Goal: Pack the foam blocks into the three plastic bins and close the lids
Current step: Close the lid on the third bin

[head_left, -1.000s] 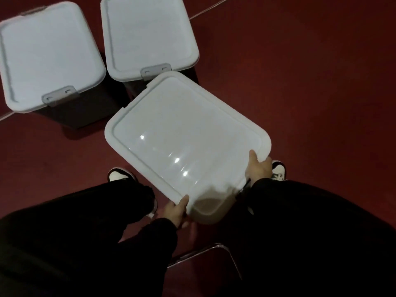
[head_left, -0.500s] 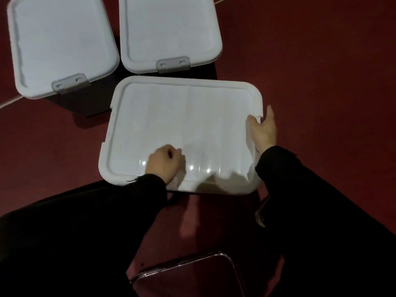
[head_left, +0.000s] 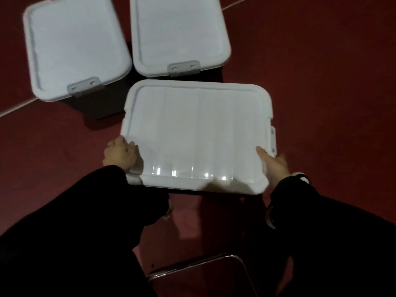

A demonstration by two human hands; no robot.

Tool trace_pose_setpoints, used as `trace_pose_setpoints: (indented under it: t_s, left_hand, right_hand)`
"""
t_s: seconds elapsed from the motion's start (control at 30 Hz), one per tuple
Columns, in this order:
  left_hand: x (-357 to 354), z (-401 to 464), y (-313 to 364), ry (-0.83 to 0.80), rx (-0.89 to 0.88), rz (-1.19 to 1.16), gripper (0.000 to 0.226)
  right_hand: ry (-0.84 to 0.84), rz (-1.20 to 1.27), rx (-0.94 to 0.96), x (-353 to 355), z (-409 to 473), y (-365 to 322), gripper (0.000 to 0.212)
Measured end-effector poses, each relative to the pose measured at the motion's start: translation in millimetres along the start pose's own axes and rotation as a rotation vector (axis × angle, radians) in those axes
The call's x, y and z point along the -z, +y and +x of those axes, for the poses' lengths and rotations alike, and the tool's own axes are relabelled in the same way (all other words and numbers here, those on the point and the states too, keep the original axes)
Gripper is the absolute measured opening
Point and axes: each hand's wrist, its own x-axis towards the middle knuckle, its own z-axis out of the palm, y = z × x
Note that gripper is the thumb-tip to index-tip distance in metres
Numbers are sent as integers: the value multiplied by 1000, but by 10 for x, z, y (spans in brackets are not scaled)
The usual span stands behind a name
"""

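Three plastic bins stand on the dark red floor, each under a white lid. The near lid (head_left: pixel 199 133) lies flat across its bin, a grey latch (head_left: pixel 272 139) showing at its right edge. My left hand (head_left: pixel 120 154) grips the lid's near-left corner with curled fingers. My right hand (head_left: pixel 272 162) rests on the near-right corner, thumb on top, fingers over the edge. Two more bins at the back, left (head_left: pixel 72 48) and right (head_left: pixel 180 33), have lids on and grey latches facing me. No foam blocks show.
A metal-framed stool or chair edge (head_left: pixel 203 266) sits just below me. My shoes (head_left: pixel 270 217) stand close under the near bin. A pale line (head_left: pixel 15 108) crosses the floor at the left. Open red floor stretches to the right.
The near lid went from tilted in both hands to lying flat on its bin. My left hand slid from the lid's middle to its near-left corner; my right hand moved to the near-right corner.
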Motion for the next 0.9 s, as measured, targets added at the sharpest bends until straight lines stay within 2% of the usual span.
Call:
trace_pose_setpoints:
  t_s: [0.03, 0.1, 0.2, 0.27, 0.37, 0.53, 0.7, 0.8, 0.9]
  left_hand:
    - [2, 45, -14, 8, 25, -18, 46]
    - [15, 122, 30, -5, 62, -88, 58]
    - [4, 232, 89, -55, 81, -205, 64]
    - [3, 289, 93, -45, 115, -260, 62]
    - [11, 379, 17, 1, 182, -387, 62]
    - [-58, 489, -105, 12, 246, -548, 43]
    - [-152, 626, -251, 9, 257, -559, 60]
    - [-161, 569, -197, 52, 234, -511, 48]
    - [-101, 506, -150, 65, 212, -475, 65]
  right_hand:
    - [-30, 19, -21, 6, 48, 6, 59]
    - [-50, -29, -50, 45, 139, -16, 53]
    - [54, -73, -32, 95, 383, 16, 97]
    - [88, -92, -6, 78, 408, 18, 104]
    - [140, -58, 37, -34, 144, -121, 72]
    - [201, 1, 244, -205, -106, -57, 52]
    - [238, 5, 287, -211, -202, -116, 32]
    - [253, -111, 306, -177, -215, -168, 29]
    - [319, -379, 340, -150, -258, -194, 30]
